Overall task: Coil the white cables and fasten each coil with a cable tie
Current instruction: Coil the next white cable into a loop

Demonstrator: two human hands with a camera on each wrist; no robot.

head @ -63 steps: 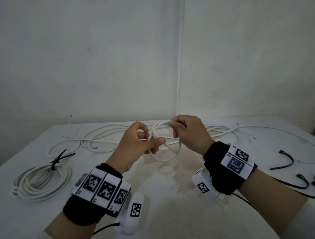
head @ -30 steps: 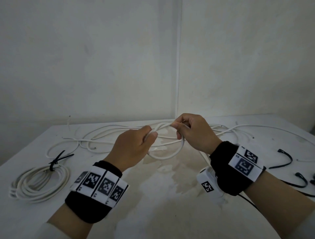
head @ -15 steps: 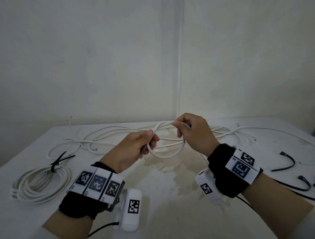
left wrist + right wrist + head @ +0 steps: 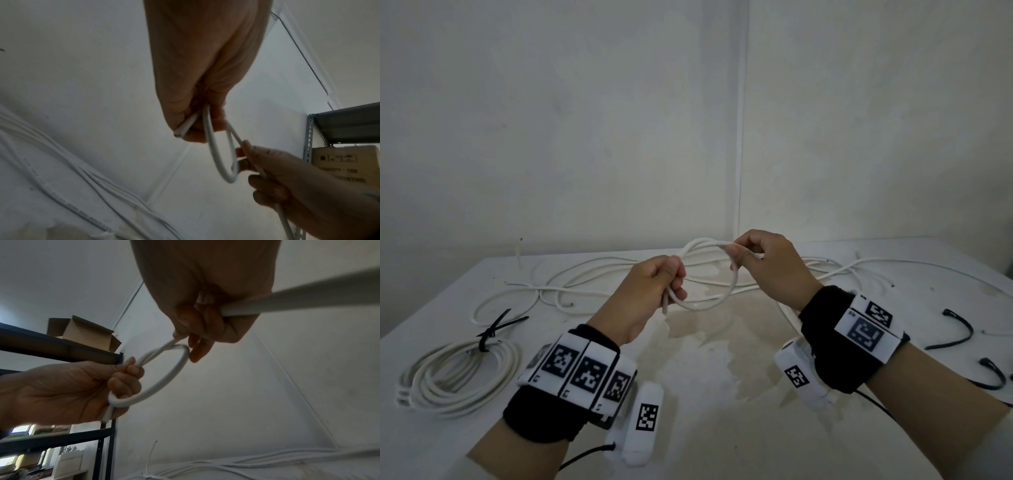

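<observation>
Above the white table (image 4: 705, 394) both hands hold a small loop of white cable (image 4: 709, 303). My left hand (image 4: 654, 291) grips the loop's left side with the cut cable end (image 4: 180, 131) sticking out below the fingers. My right hand (image 4: 763, 267) pinches the loop's top right, and the rest of that cable (image 4: 308, 300) runs back past the wrist. The same loop (image 4: 216, 154) hangs between the two hands in the left wrist view, and the loop (image 4: 164, 374) also shows in the right wrist view. More loose white cables (image 4: 592, 277) lie tangled on the table behind.
A finished cable coil (image 4: 458, 377) bound with a black cable tie (image 4: 493, 330) lies at the table's left. Loose black cable ties (image 4: 959, 330) lie at the right edge. Walls meet in a corner behind the table. A metal shelf with a cardboard box (image 4: 82, 332) stands nearby.
The left hand has shifted its hold along the loop and now grips it with curled fingers, the cable end pointing down. The right hand has stayed at the loop's top.
</observation>
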